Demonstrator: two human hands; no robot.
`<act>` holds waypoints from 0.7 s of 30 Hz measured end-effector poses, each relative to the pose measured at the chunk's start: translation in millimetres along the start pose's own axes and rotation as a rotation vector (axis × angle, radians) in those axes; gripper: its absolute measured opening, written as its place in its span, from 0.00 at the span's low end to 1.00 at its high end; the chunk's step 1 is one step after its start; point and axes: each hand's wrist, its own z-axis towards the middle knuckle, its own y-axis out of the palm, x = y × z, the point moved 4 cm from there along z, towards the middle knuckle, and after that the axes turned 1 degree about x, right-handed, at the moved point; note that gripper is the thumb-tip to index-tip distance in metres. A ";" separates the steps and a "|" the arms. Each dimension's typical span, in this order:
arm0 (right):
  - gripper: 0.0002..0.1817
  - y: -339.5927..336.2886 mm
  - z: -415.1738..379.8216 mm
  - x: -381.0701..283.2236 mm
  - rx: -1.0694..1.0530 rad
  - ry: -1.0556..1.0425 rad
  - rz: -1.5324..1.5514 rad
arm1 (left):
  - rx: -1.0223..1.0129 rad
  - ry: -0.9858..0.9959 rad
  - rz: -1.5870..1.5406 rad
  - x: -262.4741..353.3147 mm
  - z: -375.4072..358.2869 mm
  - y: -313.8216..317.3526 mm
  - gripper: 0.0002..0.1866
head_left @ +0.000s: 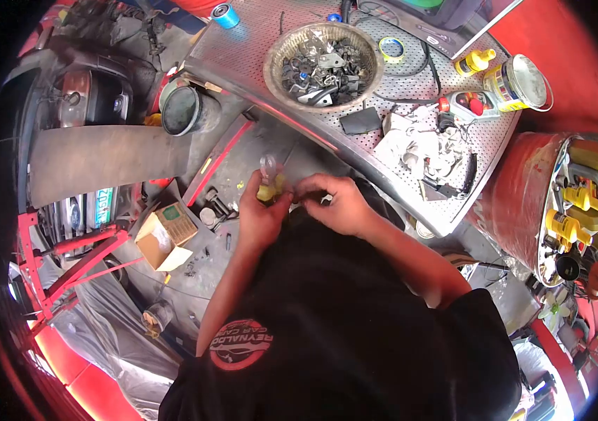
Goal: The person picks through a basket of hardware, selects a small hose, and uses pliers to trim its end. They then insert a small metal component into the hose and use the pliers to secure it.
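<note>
In front of my black shirt, my left hand [260, 215] is closed around a small yellow piece with a clear, rounded end [268, 168]. Its exact kind is too small and blurred to tell. My right hand [341, 203] is close beside it, fingertips pinched together near the left thumb. Whatever those fingertips hold, if anything, is hidden. Both hands are just off the near edge of the perforated metal table [236, 52]. On that table stands a round metal basin [276, 77] full of small dark parts and clips.
A black flat piece [360, 121], white rags [407, 144], blue-yellow tape roll [391, 49], oil bottle [471, 105] and white bucket [523, 81] are on the table. A red drum [516, 189] holds bottles at right. Left are a black bucket [181, 111], open carton [165, 238] and red frame [81, 270].
</note>
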 end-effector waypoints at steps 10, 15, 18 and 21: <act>0.10 4.3 1.2 -4.9 0.041 -0.165 -0.200 | -0.032 -0.022 -0.119 -4.8 2.0 -4.4 0.26; 0.07 5.0 2.1 7.1 0.038 0.059 0.002 | -0.065 -0.014 -0.140 -3.0 0.6 -7.1 0.28; 0.07 6.5 1.9 16.5 -0.040 0.247 0.104 | -0.081 -0.007 -0.137 1.6 -1.6 -6.6 0.29; 0.09 6.9 0.7 27.7 -0.098 0.452 0.330 | -0.064 -0.027 -0.127 3.8 -1.0 -2.9 0.31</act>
